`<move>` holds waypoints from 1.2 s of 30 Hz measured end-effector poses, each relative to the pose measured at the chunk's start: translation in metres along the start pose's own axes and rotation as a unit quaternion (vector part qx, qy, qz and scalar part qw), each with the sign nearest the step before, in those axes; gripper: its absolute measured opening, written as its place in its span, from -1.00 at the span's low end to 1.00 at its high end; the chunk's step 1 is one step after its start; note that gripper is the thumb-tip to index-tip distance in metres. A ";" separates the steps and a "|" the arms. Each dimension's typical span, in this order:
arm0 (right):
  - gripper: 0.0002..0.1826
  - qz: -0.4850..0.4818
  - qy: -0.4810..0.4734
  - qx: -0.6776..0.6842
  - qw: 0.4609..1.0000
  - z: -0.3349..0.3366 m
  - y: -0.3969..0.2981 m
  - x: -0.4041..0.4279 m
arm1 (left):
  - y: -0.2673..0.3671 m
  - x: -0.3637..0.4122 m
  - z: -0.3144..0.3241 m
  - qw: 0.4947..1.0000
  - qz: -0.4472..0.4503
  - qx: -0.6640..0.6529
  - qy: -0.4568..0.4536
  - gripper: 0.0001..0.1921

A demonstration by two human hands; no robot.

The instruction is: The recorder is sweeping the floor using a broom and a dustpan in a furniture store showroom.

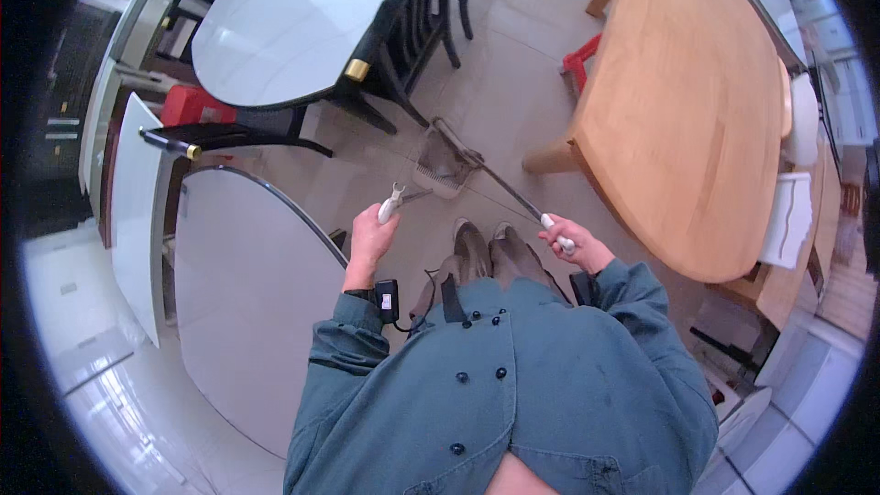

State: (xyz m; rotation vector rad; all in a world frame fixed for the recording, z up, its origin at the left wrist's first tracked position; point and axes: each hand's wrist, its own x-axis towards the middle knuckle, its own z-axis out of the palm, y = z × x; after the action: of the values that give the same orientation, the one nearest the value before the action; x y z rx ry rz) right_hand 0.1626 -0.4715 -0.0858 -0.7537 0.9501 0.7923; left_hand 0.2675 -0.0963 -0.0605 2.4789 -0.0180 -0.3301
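My left hand (pixel 371 240) is closed around a white handle (pixel 390 206) with a forked clip at its top. A short-looking metal rod runs from it towards a long-handled dustpan (pixel 443 185) on the floor, which has a row of comb teeth. My right hand (pixel 576 239) grips the white end of a dark broom stick (pixel 512 192). That stick slopes down and away to a broom head (pixel 450 137) at the dustpan; its bristles are hard to make out. Both tools meet the floor ahead of my shoes (pixel 469 228).
A light wooden table (pixel 687 103) stands on the right, with a red stool (pixel 583 62) beyond its near leg. Ahead left is a glossy white table (pixel 289 20) with black chairs (pixel 419 27). A pale rounded tabletop (pixel 240 302) stands close on my left, near a red box (pixel 196 106).
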 end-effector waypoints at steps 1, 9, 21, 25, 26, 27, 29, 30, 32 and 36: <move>-0.35 0.009 0.005 0.025 1.000 -0.004 0.004 -0.012 | 0.003 -0.001 -0.001 1.000 -0.001 0.013 -0.009 -0.73; -0.37 -0.017 0.021 -0.109 0.994 -0.060 0.066 -0.107 | 0.037 0.005 -0.027 0.998 0.033 -0.016 -0.059 -0.67; -0.39 -0.062 0.221 -0.080 0.970 -0.081 0.158 -0.129 | 0.096 -0.006 -0.039 0.969 0.124 0.058 -0.208 -0.70; -0.09 -0.142 0.268 -0.088 0.949 -0.112 0.154 -0.054 | 0.099 -0.011 -0.030 0.962 0.130 0.040 -0.236 -0.71; -0.09 -0.147 0.269 -0.077 0.949 -0.126 0.162 -0.034 | 0.107 -0.013 -0.026 0.960 0.140 0.046 -0.239 -0.71; -0.23 -0.198 0.248 -0.056 0.947 -0.141 0.170 -0.010 | 0.116 -0.020 -0.025 0.957 0.132 0.052 -0.254 -0.71; -0.36 -0.251 0.223 -0.024 0.942 -0.142 0.174 -0.001 | 0.134 -0.031 -0.021 0.949 0.150 0.065 -0.268 -0.71; -0.37 -0.222 0.218 -0.024 0.950 -0.127 0.165 -0.016 | 0.130 -0.032 -0.015 0.944 0.162 0.068 -0.279 -0.70; -0.38 -0.197 0.217 -0.010 0.956 -0.125 0.173 -0.027 | 0.133 -0.033 0.001 0.929 0.187 0.081 -0.309 -0.69; -0.41 -0.162 0.254 0.032 0.953 -0.149 0.236 -0.039 | 0.161 -0.039 0.028 0.903 0.235 0.103 -0.345 -0.68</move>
State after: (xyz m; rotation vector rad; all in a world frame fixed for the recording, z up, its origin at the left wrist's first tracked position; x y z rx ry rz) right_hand -0.1100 -0.4867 -0.1549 -1.0511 1.2598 0.2755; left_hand 0.2340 -0.2382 0.0223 2.3208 -0.9677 -1.0071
